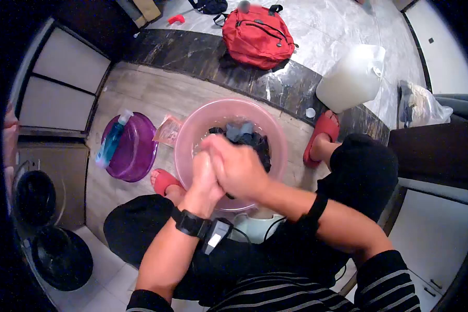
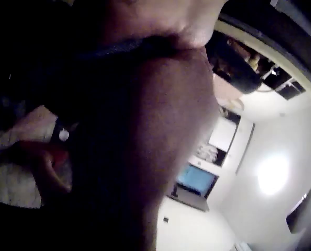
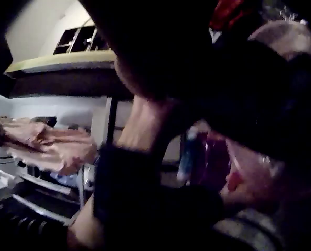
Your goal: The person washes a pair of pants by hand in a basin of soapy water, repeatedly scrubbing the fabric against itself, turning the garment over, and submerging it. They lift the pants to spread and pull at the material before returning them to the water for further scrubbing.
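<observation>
beside pink basin (image 1: 189,122), purple basin (image 1: 140,151)

On floor (image 1: 140,83) | pink basin (image 1: 188,122) | purple basin (image 1: 140,151) | pink packet (image 1: 168,131) | red backpack (image 1: 259,40) | translucent jug (image 1: 350,82)

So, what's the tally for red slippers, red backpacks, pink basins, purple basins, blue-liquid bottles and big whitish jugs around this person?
Red slippers: 2
Red backpack: 1
Pink basin: 1
Purple basin: 1
Blue-liquid bottle: 1
Whitish jug: 1
Total: 7
</observation>
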{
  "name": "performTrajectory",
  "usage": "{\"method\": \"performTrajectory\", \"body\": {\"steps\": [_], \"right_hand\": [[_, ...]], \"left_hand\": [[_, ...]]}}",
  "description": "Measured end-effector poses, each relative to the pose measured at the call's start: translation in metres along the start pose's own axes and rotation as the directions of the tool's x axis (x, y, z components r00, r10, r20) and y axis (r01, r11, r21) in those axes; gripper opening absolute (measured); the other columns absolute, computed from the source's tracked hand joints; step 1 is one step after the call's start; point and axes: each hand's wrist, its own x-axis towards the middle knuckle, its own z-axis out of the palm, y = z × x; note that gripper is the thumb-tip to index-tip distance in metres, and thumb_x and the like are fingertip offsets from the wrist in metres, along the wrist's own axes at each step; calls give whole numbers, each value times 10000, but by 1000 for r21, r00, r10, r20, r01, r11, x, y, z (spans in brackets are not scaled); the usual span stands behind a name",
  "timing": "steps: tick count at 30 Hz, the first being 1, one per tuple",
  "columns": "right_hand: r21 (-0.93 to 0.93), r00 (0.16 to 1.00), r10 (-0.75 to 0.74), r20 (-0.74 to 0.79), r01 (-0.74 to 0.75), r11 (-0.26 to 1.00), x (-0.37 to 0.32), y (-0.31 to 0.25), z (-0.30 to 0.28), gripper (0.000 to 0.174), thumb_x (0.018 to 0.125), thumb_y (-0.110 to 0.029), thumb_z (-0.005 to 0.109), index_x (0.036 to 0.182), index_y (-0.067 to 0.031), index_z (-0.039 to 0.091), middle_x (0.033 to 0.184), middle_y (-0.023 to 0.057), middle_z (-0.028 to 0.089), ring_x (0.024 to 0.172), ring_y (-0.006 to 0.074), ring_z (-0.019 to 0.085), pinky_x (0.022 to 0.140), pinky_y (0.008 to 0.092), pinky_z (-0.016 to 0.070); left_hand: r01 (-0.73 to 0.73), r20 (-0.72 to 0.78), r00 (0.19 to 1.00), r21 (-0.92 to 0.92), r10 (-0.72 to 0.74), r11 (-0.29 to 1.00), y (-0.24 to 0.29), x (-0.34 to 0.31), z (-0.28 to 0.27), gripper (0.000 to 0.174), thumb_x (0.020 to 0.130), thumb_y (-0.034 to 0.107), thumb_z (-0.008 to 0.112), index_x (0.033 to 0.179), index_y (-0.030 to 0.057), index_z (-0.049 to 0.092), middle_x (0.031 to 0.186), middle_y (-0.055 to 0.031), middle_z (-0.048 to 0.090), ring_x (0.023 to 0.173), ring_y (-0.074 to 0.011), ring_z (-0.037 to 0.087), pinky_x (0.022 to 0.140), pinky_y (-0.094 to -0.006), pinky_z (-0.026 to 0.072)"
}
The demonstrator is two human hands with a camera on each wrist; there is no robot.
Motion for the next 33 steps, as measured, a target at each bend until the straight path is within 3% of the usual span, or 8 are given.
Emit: {"method": "performTrajectory", "body": {"steps": [3, 9, 13, 18, 23, 28, 31, 33], "right_hand": [[3, 940, 198, -279, -205, 979, 41, 12, -12, 216, 891, -242, 501, 1053, -110, 556, 734, 253, 627, 680, 446, 625, 621, 577, 491], [-84, 977, 191, -93, -199, 976, 23, 2, -12, 199, 898, -221, 489, 1036, -97, 561, 743, 252, 631, 691, 448, 627, 650, 578, 489], [-28, 996, 88, -30, -89, 996, 2, -7, 1, 234, 918, -211, 466, 1092, -89, 565, 795, 256, 639, 759, 440, 633, 680, 573, 491], [5, 945, 246, -217, -251, 968, 36, 7, -13, 171, 887, -114, 526, 1045, -89, 584, 847, 227, 634, 808, 421, 626, 704, 491, 502], [-14, 999, 52, 8, -52, 999, 7, -5, -6, 161, 899, -132, 513, 1025, -75, 596, 837, 222, 639, 763, 410, 635, 684, 471, 506], [6, 988, 144, -54, -144, 990, 1, -16, -4, 174, 905, -127, 512, 1045, -70, 598, 870, 223, 640, 781, 407, 636, 683, 453, 507], [-27, 999, 30, -23, -30, 999, 9, 2, -5, 178, 907, -175, 527, 1034, -69, 596, 890, 209, 642, 799, 413, 632, 704, 464, 502], [-34, 956, 187, -226, -200, 979, 36, 23, -13, 230, 917, -229, 499, 1046, -73, 608, 834, 241, 646, 780, 421, 635, 721, 500, 509]], "left_hand": [[-75, -143, 986, 40, 81, 996, -7, -1, 46, 358, 957, 380, 464, 1053, 59, 589, 1009, -80, 620, 903, -198, 625, 778, -355, 522], [-1, -214, 977, 3, 2, 1000, 3, -7, 50, 354, 981, 374, 444, 1084, 62, 576, 972, -65, 634, 888, -190, 631, 784, -349, 521], [100, 175, 979, 17, -101, 995, 10, 11, -5, 344, 962, 369, 470, 1112, 82, 587, 1010, -88, 661, 889, -215, 651, 796, -363, 539], [49, -90, 994, -58, -54, 997, -1, -1, 42, 323, 956, 386, 505, 979, 76, 593, 909, -60, 631, 825, -187, 647, 694, -346, 544], [-1, -176, 984, 12, 3, 1000, 3, -5, 23, 337, 952, 401, 505, 985, 78, 591, 946, -76, 637, 834, -173, 645, 726, -339, 542], [89, 170, 983, -116, -69, 989, 15, 12, 0, 339, 959, 380, 496, 1046, 63, 583, 959, -72, 637, 882, -180, 642, 774, -353, 534], [86, -157, 984, 31, -80, 996, 6, 6, 13, 381, 975, 386, 461, 1114, 46, 562, 1035, -79, 627, 953, -199, 629, 828, -375, 522], [116, 7, 993, -64, -116, 991, 3, -4, 40, 425, 985, 408, 429, 1166, 37, 536, 1101, -92, 618, 988, -212, 620, 870, -381, 505]]}}
